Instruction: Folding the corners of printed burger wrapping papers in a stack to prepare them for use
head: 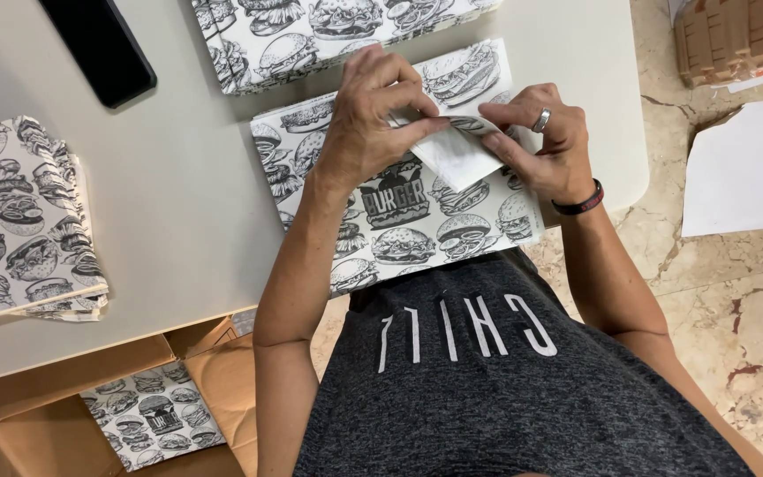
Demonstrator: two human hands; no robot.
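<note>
On table (178,221), four printed bag stacks, left hand (368,124), right hand (545,146), both grips pinching perhaps one white fold (457,159).

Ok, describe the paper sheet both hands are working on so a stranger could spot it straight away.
Start at the white table and go to its near edge, right in front of the person. The burger-printed sheet lies there under the left hand and right hand. Unlike the other printed stacks, its corner is folded back, showing plain white.

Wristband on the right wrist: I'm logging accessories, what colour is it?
Black with a bit of red, on the wristband; head view.
</note>
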